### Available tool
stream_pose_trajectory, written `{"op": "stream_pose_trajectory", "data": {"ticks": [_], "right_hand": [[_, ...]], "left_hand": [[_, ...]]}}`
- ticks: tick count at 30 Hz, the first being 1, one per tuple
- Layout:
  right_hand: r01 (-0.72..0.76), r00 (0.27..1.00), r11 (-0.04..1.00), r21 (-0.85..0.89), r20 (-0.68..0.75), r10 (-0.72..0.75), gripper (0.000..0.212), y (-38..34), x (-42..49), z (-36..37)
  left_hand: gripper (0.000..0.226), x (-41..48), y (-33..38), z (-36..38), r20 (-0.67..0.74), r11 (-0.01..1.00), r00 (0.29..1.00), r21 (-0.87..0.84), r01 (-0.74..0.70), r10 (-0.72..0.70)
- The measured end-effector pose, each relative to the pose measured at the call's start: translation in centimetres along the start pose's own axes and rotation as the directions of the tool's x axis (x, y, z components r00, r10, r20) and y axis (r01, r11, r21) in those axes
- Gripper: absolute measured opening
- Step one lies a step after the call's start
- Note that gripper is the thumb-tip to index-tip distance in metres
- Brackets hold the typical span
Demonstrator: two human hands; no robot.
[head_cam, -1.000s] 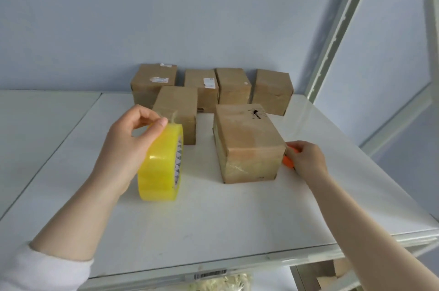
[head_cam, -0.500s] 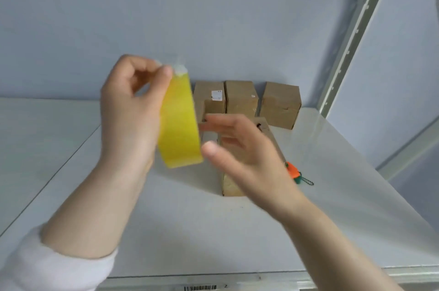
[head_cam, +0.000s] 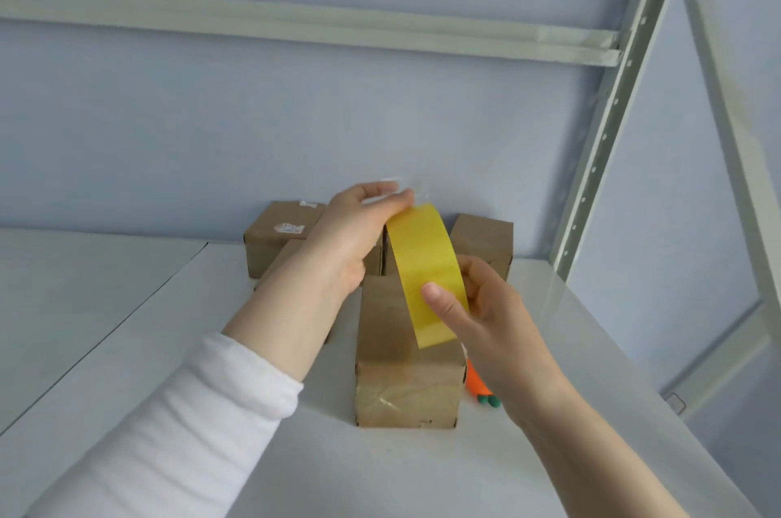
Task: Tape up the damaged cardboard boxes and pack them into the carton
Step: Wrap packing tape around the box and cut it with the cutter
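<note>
So both hands are up in the air on the yellow tape roll (head_cam: 422, 259), which is seen edge-on and held above the nearest cardboard box (head_cam: 401, 386), not touching it as far as I can tell. The left hand (head_cam: 350, 234) is at the top of the roll, thumb and fingertips pinched together on what looks like the clear loose end (head_cam: 408, 190) of the tape. It's see-through and a bit blurry, so I can't make out how much is peeled. The right hand (head_cam: 494, 319) grips the lower part of the roll, thumb (head_cam: 439, 297) flat on the yellow outer face and the fingers curled round behind. The nearest box sits upright on the white shelf (head_cam: 126, 348) right under the hands, with a shiny patch on its front face that looks like tape. An orange carrot-shaped thing (head_cam: 476, 384) lies just beside its right side, mostly hidden by the right wrist. More brown boxes are lined up along the back wall: one with a white label on the left (head_cam: 274, 238), one on the right (head_cam: 486, 238), others hidden behind the hands. A grey shelf upright (head_cam: 608, 137) runs up the right side.
</note>
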State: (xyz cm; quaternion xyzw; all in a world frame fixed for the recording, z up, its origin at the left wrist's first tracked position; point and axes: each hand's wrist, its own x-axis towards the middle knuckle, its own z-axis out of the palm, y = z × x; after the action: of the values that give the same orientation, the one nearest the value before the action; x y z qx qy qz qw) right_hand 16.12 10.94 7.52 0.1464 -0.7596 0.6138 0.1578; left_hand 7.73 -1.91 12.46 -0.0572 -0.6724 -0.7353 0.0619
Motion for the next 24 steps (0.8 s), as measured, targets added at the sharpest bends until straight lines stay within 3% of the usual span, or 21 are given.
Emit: {"op": "stream_pose_trajectory", "data": {"ticks": [1,4,6,10,14,17,19,24], "right_hand": [[-0.012,1.0,1.0,0.01,0.004,0.012,0.035,0.1,0.2,-0.2],[-0.069,0.998,0.997,0.034,0.013,0.069,0.043,0.6,0.6,-0.4],[-0.117,0.993,0.992,0.051,0.022,0.116,0.049,1.5,0.6,-0.7],[-0.15,0.965,0.988,-0.042,0.21,0.155,0.045,3.1,-0.2,-1.0],[-0.081,0.996,0.996,-0.045,0.03,0.082,0.023,3.1,1.0,-0.2],[-0.065,0.978,0.992,0.107,-0.19,0.084,0.03,2.2,2.8,0.9],[-0.099,0.955,0.978,0.186,-0.258,0.146,0.027,1.9,4.0,1.3],[-0.154,0.985,0.974,0.167,-0.052,0.165,0.035,2.7,3.8,1.4]], "left_hand": [[0.006,0.2,0.0,0.1,0.039,0.999,0.999,0.033,-0.014,0.012],[0.021,1.8,-0.8,0.1,0.136,0.984,0.987,0.145,-0.106,0.086],[0.017,2.9,-1.6,0.2,0.173,0.975,0.981,0.185,-0.119,0.087],[0.012,4.7,-3.2,0.6,0.236,0.977,0.965,0.152,-0.149,0.111],[0.014,6.9,-3.7,0.7,0.265,0.963,0.952,0.175,-0.206,0.155],[0.008,8.6,-5.1,0.5,0.321,0.977,0.947,0.197,-0.079,0.012],[0.009,9.4,-6.5,0.5,0.372,0.972,0.923,0.235,0.004,-0.094],[0.023,10.9,-9.3,0.1,0.413,0.97,0.897,0.233,0.066,-0.16]]}}
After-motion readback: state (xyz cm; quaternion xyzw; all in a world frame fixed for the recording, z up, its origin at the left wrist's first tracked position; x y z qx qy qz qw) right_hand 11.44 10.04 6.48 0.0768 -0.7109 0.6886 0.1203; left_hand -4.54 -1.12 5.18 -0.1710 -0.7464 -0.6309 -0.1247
